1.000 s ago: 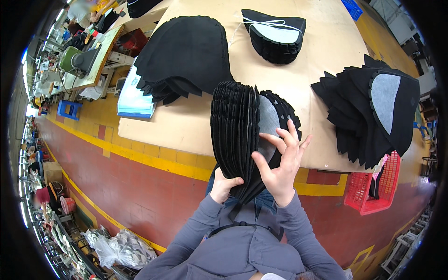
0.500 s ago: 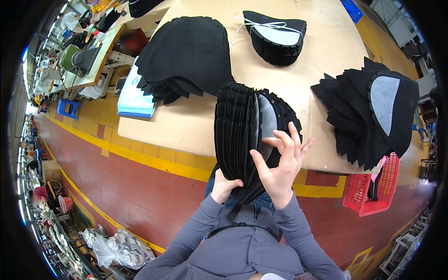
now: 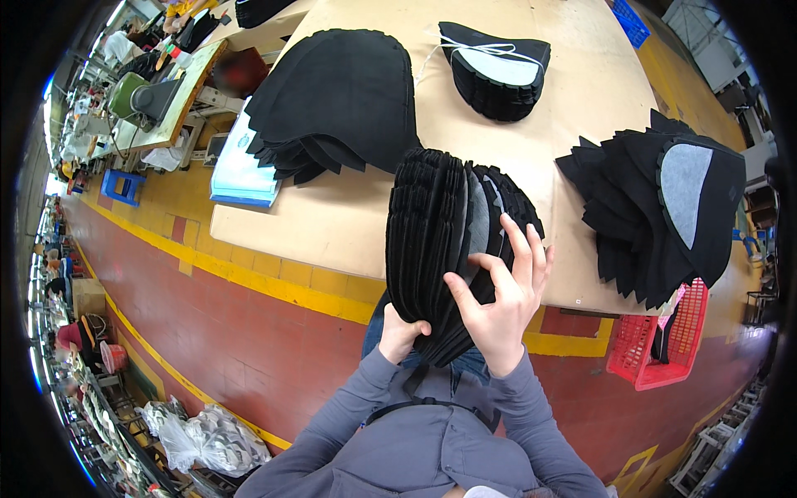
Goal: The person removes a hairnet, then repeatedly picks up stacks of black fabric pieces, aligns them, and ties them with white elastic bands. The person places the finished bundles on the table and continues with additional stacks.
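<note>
A thick stack of black fabric pieces (image 3: 423,241) stands on edge against the table's front edge, its layers fanned apart. From below, my left hand (image 3: 401,335) grips its lower end, thumb across the near side and the other fingers hidden behind. My right hand (image 3: 505,307) is at the stack's right part, fingers spread and fingertips against the layer edges. A pale grey patch (image 3: 479,220) shows between the parted layers, close to my right index finger.
On the tan table (image 3: 299,236) lie a broad black stack (image 3: 340,91), a tied bundle (image 3: 498,70) with white cord, and a fanned pile (image 3: 656,207) with a grey patch. A blue-white folder (image 3: 242,178) sits at the left edge. A red basket (image 3: 656,353) stands below right.
My right fingers have shifted slightly over the layers, and the middle finger has bent in towards them. Less of the grey patch shows between the layers. My left hand keeps its grip.
</note>
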The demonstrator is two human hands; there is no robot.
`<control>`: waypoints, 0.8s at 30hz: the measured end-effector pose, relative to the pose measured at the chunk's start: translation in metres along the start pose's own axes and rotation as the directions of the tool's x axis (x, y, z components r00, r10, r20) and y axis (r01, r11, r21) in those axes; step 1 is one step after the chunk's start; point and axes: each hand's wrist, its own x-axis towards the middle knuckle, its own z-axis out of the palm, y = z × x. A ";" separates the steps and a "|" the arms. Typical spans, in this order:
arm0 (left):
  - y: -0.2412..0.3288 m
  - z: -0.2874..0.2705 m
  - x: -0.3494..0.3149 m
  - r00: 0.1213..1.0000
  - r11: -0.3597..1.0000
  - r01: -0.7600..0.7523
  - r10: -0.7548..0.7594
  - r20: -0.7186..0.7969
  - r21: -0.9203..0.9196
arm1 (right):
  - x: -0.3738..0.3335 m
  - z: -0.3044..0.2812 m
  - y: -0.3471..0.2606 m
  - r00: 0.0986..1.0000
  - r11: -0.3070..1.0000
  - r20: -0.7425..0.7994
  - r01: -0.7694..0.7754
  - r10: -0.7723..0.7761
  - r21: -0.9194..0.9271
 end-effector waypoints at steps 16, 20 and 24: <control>-0.003 0.001 0.001 1.000 1.000 -0.008 0.009 0.015 -0.019 | 0.000 0.000 -0.003 0.999 0.999 -0.038 -0.037 0.038 0.017; -0.003 0.000 0.001 1.000 0.999 0.022 -0.022 0.022 -0.029 | -0.002 0.002 -0.003 0.999 0.997 -0.042 -0.005 0.002 -0.074; -0.003 0.000 0.001 1.000 1.000 0.017 -0.017 0.011 -0.022 | 0.002 -0.001 -0.007 1.000 0.999 -0.029 -0.012 0.011 -0.035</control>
